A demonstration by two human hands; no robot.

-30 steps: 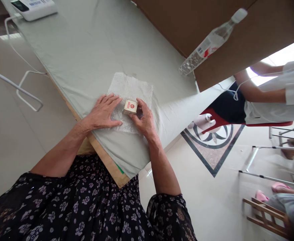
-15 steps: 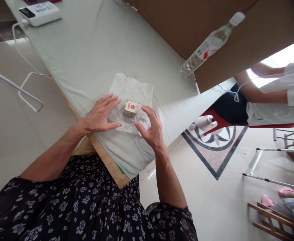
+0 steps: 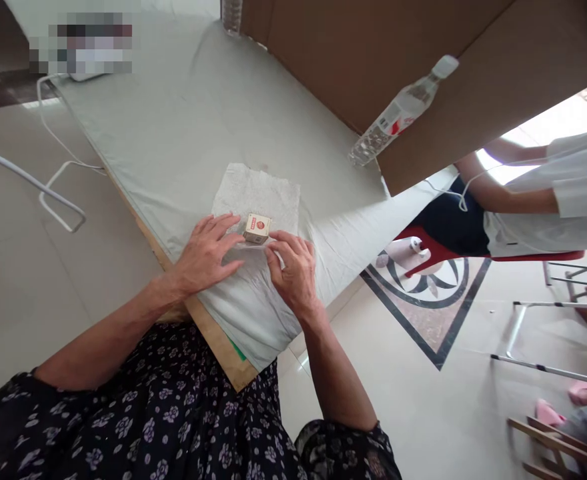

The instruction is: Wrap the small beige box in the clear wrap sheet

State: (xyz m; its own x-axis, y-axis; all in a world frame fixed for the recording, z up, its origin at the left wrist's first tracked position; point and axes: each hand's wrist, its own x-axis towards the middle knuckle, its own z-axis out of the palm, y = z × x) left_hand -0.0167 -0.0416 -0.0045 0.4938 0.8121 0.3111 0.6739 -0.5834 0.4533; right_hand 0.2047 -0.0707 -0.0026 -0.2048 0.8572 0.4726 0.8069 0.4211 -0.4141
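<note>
A small cream-coloured box (image 3: 257, 227) with red print sits on a sheet of bubble wrap (image 3: 261, 192) near the corner of the table. The near edge of the sheet is lifted and folded up against the box's front. My right hand (image 3: 293, 270) pinches that edge between thumb and forefinger, just right of the box. To the left, my left hand (image 3: 206, 257) has its fingers apart. Its fingertips reach the sheet beside the box, and its thumb points toward the lifted edge.
A clear plastic bottle (image 3: 401, 113) stands beside a large brown cardboard panel (image 3: 323, 60). The cloth-covered table (image 3: 173, 133) ends in a corner near my body. At right, a person in a white shirt (image 3: 568, 193) sits on a red chair. White cables (image 3: 68, 167) hang at left.
My right hand has closed from open fingers onto the near edge of the bubble wrap, which is now raised toward the box. My left hand has shifted slightly nearer to my body.
</note>
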